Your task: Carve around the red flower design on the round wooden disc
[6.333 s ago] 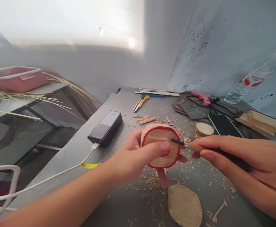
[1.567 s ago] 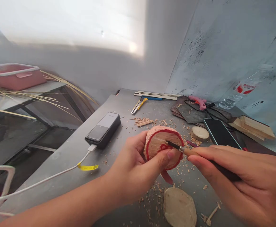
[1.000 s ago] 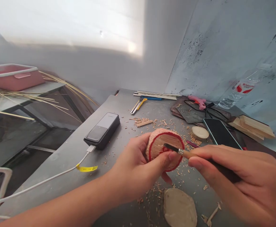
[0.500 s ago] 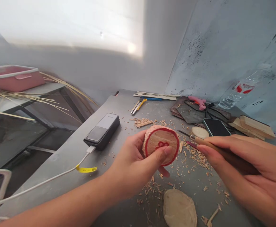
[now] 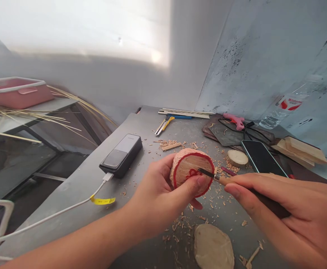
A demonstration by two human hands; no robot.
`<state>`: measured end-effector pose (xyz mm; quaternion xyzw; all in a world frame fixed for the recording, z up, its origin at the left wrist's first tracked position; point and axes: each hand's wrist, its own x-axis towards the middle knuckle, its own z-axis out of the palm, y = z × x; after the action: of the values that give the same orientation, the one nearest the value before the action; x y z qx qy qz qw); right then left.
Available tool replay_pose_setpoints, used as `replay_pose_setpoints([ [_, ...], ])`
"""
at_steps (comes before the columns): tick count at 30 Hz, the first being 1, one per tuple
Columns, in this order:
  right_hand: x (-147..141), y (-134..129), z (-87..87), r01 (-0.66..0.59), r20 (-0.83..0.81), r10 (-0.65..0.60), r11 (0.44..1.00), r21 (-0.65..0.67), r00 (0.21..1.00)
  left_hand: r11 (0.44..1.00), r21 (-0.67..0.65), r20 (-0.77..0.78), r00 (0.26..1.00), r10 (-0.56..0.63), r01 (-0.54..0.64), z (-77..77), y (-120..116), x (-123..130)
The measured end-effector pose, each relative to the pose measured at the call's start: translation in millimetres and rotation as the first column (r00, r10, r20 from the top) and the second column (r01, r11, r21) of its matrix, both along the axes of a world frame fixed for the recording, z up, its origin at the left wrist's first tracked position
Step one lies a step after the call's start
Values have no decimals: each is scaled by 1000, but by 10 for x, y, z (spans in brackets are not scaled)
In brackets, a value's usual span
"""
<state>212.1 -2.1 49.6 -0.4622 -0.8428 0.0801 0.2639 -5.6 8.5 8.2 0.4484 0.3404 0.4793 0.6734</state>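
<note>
My left hand [image 5: 163,186] is closed around a round wood slice [image 5: 190,164], its face tilted toward me. The slice has a red painted rim and a small red flower-like outline, partly covered by my thumb. In my right hand [image 5: 289,209] is a wood carving knife [image 5: 222,180] with a wooden handle and a dark narrow blade. Its tip lies over the face of the slice, beside the red outline; whether it touches the wood I cannot tell. Wood shavings [image 5: 186,224] are scattered on the table below both hands.
On the grey table [image 5: 124,130] lie a power bank [image 5: 121,155] with a white cable, a yellow utility knife [image 5: 165,125], bare wood slices [image 5: 214,246], a phone [image 5: 261,157] and a pink glue gun [image 5: 235,121]. A water bottle [image 5: 281,108] stands by the wall; a pink basket [image 5: 20,93] sits left.
My right hand has moved left, bringing the carving knife's blade from beside the slice to over its face. The slice has turned and shifted slightly right in my left hand.
</note>
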Motion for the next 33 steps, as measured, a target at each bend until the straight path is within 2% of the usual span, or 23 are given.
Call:
replay_pose_setpoints([
  [5, -5, -10, -11, -3, 10, 3, 1000, 12, 1000, 1000, -7, -6, 1000, 14, -14, 5, -3, -2],
  [11, 12, -2, -38, -33, 80, 25, 995, 91, 996, 999, -15, -44, 998, 41, -42, -23, -7, 31],
  [15, 21, 3, -104, -94, 130, 68, 975, 204, 989, 997, 12, -103, 992, 79, -78, -91, -22, 44],
  [18, 14, -8, -137, -123, 132, 89, 954, 273, 987, 993, 49, -116, 987, 108, -103, -85, -41, 43],
  [25, -40, -4, -84, -143, 15, 143, 974, 178, 990, 997, 27, 24, 997, 69, -70, 63, -77, 38],
  [30, -69, 19, -72, -139, -29, 145, 979, 152, 989, 999, 3, 89, 995, 46, -46, 100, -108, 21],
  [33, -63, 20, -63, -131, -1, 133, 984, 120, 991, 1000, -10, 94, 995, 28, -27, 112, -108, 13],
])
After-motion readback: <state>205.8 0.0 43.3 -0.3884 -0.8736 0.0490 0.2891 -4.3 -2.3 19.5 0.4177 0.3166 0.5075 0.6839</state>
